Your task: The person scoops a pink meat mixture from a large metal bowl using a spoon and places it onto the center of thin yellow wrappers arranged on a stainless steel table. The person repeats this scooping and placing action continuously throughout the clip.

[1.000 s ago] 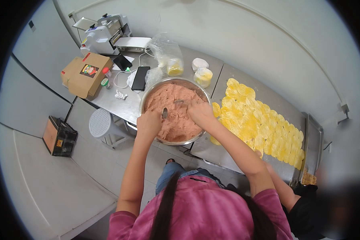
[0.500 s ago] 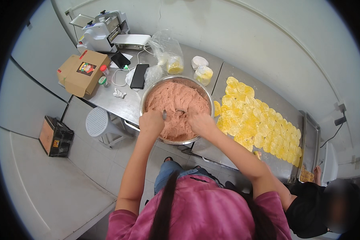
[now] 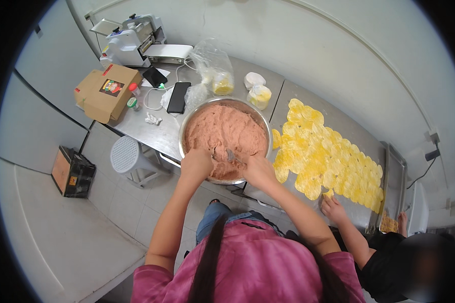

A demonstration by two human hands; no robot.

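A steel bowl of pink meat paste sits at the table's front edge. My left hand is closed on a metal spoon at the bowl's near-left rim. My right hand grips another metal spoon at the near-right side. Both spoon tips are in the paste near each other. To the right, overlapping yellow round sheets cover the steel tabletop.
A co-worker's hand pinches a yellow sheet; another hand is by a tray. A machine, cardboard box, phones, jars, plastic bags and white-topped stacks lie behind. A stool stands below.
Both my hands have moved down toward the bowl's near rim, the spoons drawing closer together. The co-worker's hand has come into clearer view at the lower edge of the yellow sheets.
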